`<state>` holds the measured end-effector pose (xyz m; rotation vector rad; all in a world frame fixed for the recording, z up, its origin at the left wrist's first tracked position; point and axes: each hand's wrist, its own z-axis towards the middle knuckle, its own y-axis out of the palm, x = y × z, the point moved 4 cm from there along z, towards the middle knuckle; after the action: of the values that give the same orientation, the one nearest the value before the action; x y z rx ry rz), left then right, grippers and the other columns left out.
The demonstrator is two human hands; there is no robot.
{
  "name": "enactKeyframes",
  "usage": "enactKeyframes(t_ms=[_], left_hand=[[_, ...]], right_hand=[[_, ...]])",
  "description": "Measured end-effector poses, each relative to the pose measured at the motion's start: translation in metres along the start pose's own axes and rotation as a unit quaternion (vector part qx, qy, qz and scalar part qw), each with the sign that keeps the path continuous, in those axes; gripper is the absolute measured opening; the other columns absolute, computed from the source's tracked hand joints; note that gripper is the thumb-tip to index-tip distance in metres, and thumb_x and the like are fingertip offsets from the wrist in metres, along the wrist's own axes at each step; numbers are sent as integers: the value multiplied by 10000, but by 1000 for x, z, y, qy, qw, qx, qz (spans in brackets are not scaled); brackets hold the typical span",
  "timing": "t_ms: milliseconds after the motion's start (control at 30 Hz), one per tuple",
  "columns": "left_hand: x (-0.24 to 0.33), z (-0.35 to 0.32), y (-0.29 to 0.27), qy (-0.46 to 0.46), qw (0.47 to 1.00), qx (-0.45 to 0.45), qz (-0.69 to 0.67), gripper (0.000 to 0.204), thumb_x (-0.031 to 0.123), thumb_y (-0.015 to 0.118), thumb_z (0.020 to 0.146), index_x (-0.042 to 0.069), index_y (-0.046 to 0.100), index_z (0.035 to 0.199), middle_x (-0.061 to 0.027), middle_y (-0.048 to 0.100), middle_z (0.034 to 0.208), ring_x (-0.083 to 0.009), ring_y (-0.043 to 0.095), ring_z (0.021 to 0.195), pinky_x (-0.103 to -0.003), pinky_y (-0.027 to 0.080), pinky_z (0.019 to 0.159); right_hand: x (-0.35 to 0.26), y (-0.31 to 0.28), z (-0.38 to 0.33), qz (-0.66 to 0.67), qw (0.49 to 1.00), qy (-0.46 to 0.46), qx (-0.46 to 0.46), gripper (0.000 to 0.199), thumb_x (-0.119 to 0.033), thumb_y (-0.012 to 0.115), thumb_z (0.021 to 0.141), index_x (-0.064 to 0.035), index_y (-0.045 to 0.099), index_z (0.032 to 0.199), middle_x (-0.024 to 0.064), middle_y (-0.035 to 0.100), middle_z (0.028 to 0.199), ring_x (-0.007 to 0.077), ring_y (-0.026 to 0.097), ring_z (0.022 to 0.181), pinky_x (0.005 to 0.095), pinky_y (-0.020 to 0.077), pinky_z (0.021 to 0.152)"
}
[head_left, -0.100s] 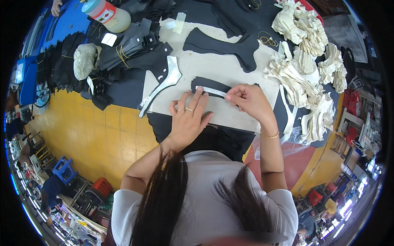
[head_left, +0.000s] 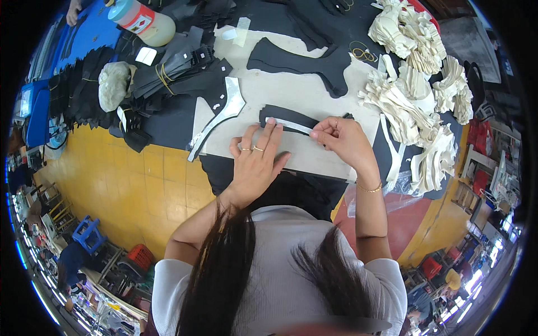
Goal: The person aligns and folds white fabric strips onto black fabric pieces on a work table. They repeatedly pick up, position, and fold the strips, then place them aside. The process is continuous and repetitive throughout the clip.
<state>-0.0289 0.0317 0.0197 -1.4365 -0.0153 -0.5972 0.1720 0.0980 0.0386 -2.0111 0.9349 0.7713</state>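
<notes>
A narrow, curved white strip [head_left: 288, 124] lies along a curved black fabric piece [head_left: 300, 116] on the pale board [head_left: 263, 89]. The fingertips of my left hand [head_left: 255, 162] press on the strip's left end; its fingers are stretched out and hold nothing. At the other end, my right hand [head_left: 344, 141] pinches the strip between thumb and forefinger. To the left, a shiny forked silver piece [head_left: 227, 109] rests partly over the board's edge. Beyond my hands lies a larger black cut piece [head_left: 300, 61].
Bundles of black pieces [head_left: 179, 75] and a jar of pale liquid [head_left: 148, 25] stand at far left, near a crumpled whitish bag [head_left: 114, 85]. Stacks of cream pieces [head_left: 400, 103] cover the right side, with a rubber band [head_left: 363, 53] nearby. Another person's hand [head_left: 73, 12] shows at top left.
The whole view has shifted slightly. My hands keep nearly the same place on the white strip, with no other clear change.
</notes>
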Motion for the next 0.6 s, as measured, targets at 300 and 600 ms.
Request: enactKeyframes(t_ms=[300,600], left_hand=[[2,6,8,1,999,8,48,717,394,732,859,69,488,1449,-76,443,1464,-316,423,1257,-519,317,944],[7,4,7,4,998,0,69,681,427,728,864,128,516,1438,-80,404,1470,-333,422,1257,-524,306,940]], right_hand=[[-5,-15,-21,-94,989,-30,107,209,-223,758,858,-19,725,829,77,707,693,180,666,634,308,486,698],[10,-9,-19,-132,980,-53,139,213,-224,766,840,-16,725,817,106,712,707,225,701,671,343,489,729]])
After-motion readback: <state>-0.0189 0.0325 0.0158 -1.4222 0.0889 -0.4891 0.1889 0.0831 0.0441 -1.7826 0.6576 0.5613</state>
